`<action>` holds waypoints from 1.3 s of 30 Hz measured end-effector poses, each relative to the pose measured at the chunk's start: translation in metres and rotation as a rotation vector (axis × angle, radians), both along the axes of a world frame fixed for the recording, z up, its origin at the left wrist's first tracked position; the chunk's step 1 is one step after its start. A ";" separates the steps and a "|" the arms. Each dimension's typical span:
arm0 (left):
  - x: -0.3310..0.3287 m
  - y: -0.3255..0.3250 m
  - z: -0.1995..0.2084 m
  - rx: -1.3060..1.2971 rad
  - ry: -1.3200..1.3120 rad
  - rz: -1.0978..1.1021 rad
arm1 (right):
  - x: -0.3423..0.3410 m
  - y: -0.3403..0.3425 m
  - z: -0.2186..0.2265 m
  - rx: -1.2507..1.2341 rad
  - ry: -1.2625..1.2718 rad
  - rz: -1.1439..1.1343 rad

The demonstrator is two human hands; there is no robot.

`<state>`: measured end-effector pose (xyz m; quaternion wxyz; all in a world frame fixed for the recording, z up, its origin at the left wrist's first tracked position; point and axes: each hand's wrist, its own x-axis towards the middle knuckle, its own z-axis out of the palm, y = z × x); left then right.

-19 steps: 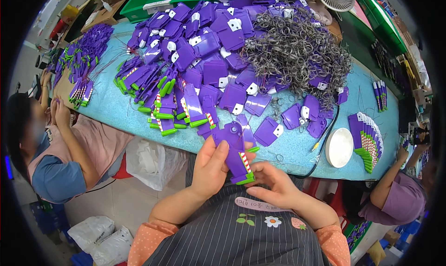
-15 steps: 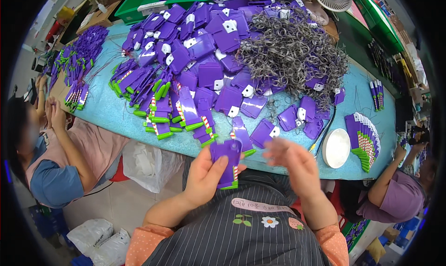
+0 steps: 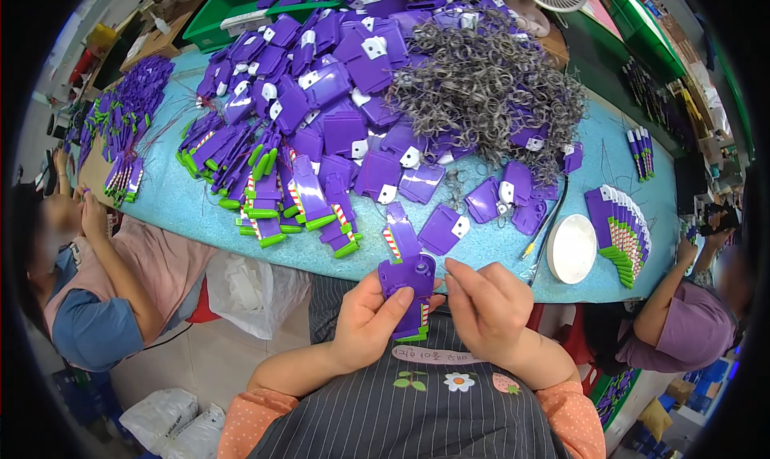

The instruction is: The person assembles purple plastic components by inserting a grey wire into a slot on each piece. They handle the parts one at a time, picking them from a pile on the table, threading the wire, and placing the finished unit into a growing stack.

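Observation:
My left hand (image 3: 370, 316) grips a purple plastic piece (image 3: 407, 273) in front of my apron, thumb pressed on its face. A round hole shows at the piece's upper right, with a green edge and red-and-white stripes at its lower end. Just right of it, my right hand (image 3: 491, 305) is closed in a pinch, fingertips near the piece; what they hold, if anything, is too small to make out. Beyond the held piece lies another purple piece with a striped side (image 3: 399, 233), and a purple piece with a white corner (image 3: 443, 229) rests to its right.
Purple pieces (image 3: 327, 83) pile up across the blue table (image 3: 180, 206). A heap of dark wire loops (image 3: 489, 90) covers the back right. A white bowl (image 3: 572, 249) and a fanned row of striped pieces (image 3: 622, 234) stand right. People sit at both sides (image 3: 100, 298).
My right hand, blurred and apart from the piece before, has come in beside it with its fingers pinched. The left hand still holds the purple piece, now turned slightly.

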<state>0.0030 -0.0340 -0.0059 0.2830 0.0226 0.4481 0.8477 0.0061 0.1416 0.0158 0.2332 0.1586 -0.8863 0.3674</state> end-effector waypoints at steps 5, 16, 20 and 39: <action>0.011 0.007 -0.002 -0.081 0.165 0.028 | 0.006 0.001 0.006 0.160 -0.003 -0.023; 0.009 0.004 -0.005 -0.063 0.087 -0.079 | 0.007 0.012 0.011 0.221 -0.095 0.013; 0.005 0.003 -0.004 -0.047 0.058 -0.121 | 0.003 0.017 0.015 0.194 -0.210 0.066; 0.006 0.005 -0.013 -0.153 0.161 -0.104 | 0.001 0.007 0.006 0.159 -0.123 -0.063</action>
